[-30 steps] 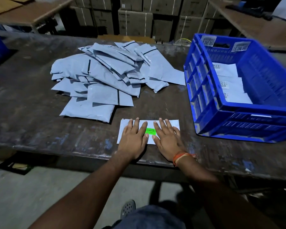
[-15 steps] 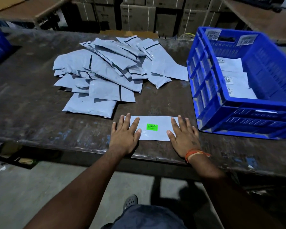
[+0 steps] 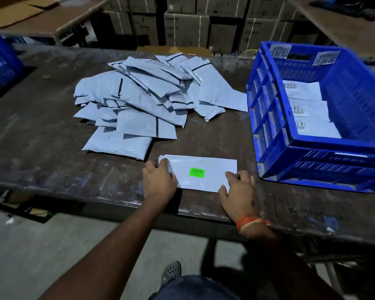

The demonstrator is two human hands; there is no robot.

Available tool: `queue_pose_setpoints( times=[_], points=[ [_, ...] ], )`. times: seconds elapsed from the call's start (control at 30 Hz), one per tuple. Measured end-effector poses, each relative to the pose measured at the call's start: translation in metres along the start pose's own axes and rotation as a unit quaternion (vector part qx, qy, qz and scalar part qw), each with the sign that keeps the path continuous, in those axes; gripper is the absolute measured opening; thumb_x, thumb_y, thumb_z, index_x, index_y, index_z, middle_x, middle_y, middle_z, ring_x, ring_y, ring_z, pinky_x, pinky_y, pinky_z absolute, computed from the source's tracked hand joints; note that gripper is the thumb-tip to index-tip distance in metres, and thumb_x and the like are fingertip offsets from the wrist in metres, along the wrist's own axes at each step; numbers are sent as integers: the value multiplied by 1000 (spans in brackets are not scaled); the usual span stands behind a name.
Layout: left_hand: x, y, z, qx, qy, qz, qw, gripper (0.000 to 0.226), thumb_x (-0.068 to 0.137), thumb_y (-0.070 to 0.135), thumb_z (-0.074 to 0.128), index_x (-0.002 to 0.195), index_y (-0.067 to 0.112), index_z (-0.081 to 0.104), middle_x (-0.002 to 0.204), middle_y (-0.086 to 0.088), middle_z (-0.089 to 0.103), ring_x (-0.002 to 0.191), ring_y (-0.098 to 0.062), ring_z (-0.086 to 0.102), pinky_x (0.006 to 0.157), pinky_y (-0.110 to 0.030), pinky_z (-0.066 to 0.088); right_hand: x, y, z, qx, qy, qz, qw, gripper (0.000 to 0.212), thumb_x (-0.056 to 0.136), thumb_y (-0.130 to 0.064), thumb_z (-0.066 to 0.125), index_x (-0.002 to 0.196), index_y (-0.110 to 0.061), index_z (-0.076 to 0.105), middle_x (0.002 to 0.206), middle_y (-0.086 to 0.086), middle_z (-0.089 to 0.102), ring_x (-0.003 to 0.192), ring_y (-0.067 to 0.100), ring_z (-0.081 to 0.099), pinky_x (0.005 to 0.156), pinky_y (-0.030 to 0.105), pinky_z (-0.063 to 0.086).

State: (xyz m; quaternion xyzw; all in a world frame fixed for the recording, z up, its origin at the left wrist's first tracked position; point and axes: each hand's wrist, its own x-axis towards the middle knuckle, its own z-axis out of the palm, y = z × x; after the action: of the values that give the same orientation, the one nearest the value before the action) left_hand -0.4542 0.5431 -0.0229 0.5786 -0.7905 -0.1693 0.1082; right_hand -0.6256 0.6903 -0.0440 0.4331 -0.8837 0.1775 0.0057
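1. the table (image 3: 41,148) bears everything. work is kept at its six o'clock edge, nearest the person, so little reach is needed.
2. the blue crate (image 3: 312,144) is set at two o'clock of the white packet (image 3: 217,169), just beside it. labelled packets (image 3: 307,94) already lie inside, so it is judged to be where finished ones go.
3. the pile of grey bags (image 3: 139,100) is heaped at eleven o'clock, apart from the crate, presumably as stock not yet handled.
4. the white packet lies at the near edge, sticker side up, with its nine o'clock corner slightly lifted.
5. the left hand (image 3: 159,180) is curled round the packet's nine o'clock end, and its four o'clock corner is pinched by the right hand (image 3: 239,189). a grip at both ends is judged to be for lifting it level.
6. the green sticker (image 3: 197,172) is left uncovered at the packet's middle, so it can be read.
7. half a second earlier both hands were laid flat on the packet's ends with fingers spread. now the fingers are curled and the left corner is raised. the packet's place is hardly changed.
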Motion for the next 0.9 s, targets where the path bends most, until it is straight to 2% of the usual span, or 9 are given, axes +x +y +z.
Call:
queue_pose_setpoints(
  times=[0.13, 0.3, 0.4, 0.5, 0.63, 0.7, 0.8, 0.9],
  points=[
    [25, 2, 2, -42, -13, 13, 999, 39, 90, 19, 57, 128, 24, 60, 120, -15, 46, 109, -39, 50, 94, -39, 45, -7, -5, -2, 6, -10, 15, 1000, 44, 82, -33, 62, 123, -16, 64, 112, 10, 52, 105, 33, 46, 94, 42, 47],
    [41, 8, 3, -104, -21, -39, 994, 35, 85, 10, 63, 115, 27, 69, 125, -14, 44, 107, -33, 56, 101, -30, 42, -7, -6, -1, 58, 18, 63, 996, 42, 83, -40, 66, 120, -20, 68, 119, 12, 49, 109, 35, 47, 101, 42, 42],
    [44, 7, -1, -177, -27, -63, 982, 34, 78, 2, 63, 94, 32, 70, 120, -9, 57, 95, -26, 63, 88, -21, 48, 5, -6, -5, 99, -14, 93, 991, 43, 83, -39, 71, 124, -25, 65, 125, 10, 47, 117, 33, 44, 106, 38, 38],
    [45, 4, -10, -244, -49, -101, 963, 29, 77, -2, 66, 83, 25, 74, 100, -2, 71, 87, -19, 67, 72, -20, 48, 17, 0, -6, 159, -45, 109, 980, 50, 77, -31, 77, 125, -30, 63, 122, 5, 50, 118, 28, 46, 106, 33, 40],
    [46, -7, -14, -286, -71, -109, 949, 25, 86, 5, 71, 71, 24, 74, 83, 1, 74, 74, -12, 65, 72, -19, 50, 29, 4, -2, 179, -92, 127, 971, 51, 70, -34, 77, 119, -40, 64, 113, -1, 60, 112, 24, 54, 98, 23, 33],
    [44, -11, -14, -293, -53, -98, 950, 18, 85, 11, 74, 75, 25, 77, 84, 8, 74, 80, -9, 67, 79, -22, 53, 30, 1, -5, 201, -85, 126, 968, 46, 68, -30, 75, 111, -42, 66, 108, -5, 61, 107, 20, 56, 96, 22, 33],
    [39, -15, -16, -337, -31, -74, 938, 13, 86, 9, 75, 82, 21, 77, 98, 8, 75, 100, -7, 67, 88, -23, 51, 29, -6, -13, 278, -54, 99, 954, 42, 68, -15, 75, 103, -38, 70, 103, -7, 56, 97, 14, 62, 97, 29, 49],
    [34, -21, -15, -388, -37, -61, 919, 19, 88, 3, 70, 84, 20, 76, 117, -6, 73, 119, -25, 64, 97, -36, 53, 33, -11, -16, 370, -43, 90, 924, 43, 65, -10, 74, 101, -32, 74, 107, -5, 56, 93, 8, 67, 94, 27, 54]
  ],
)
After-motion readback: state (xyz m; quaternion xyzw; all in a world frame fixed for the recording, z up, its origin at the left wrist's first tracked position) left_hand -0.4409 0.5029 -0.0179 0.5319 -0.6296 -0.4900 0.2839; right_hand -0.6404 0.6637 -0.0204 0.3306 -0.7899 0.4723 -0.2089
